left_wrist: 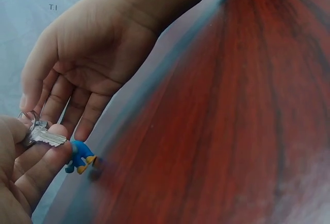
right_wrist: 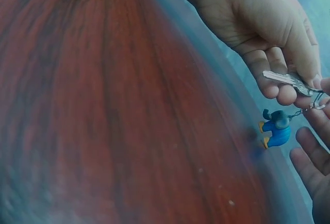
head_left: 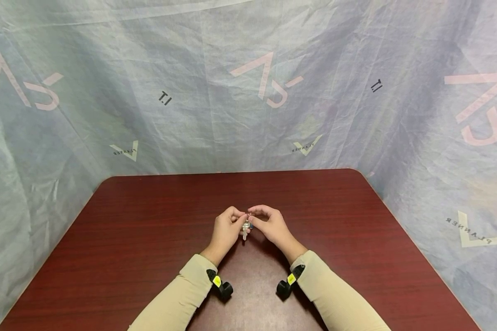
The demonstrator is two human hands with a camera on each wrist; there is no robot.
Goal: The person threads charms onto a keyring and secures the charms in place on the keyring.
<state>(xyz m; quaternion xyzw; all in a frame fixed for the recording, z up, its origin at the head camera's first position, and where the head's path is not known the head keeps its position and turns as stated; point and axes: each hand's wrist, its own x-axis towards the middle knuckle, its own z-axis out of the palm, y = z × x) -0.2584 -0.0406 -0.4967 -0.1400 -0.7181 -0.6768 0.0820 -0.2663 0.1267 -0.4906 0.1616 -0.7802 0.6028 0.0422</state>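
Two hands of yours meet above the table [head_left: 149,216], about midway between its left and right edges and well apart from its far edge. Start at the left: your left hand [head_left: 225,232] has its thumb bent in to pinch by the top of the silver key [right_wrist: 281,78], and the key's toothed end lies along its fingers. Next comes the key ring [right_wrist: 315,102], a thin wire loop between both sets of fingertips. A little blue toy [right_wrist: 278,131] with yellow feet hangs from it on a short chain [right_wrist: 297,114]. On the right, your right hand [head_left: 274,226] looks to pinch the ring with thumb and first finger; the other fingers are loose. I can't tell if the ring's wire is spread apart. I think you are working at the ring now. The next move likely calls for a firm left pinch and small, careful right fingertips, so nothing slips.
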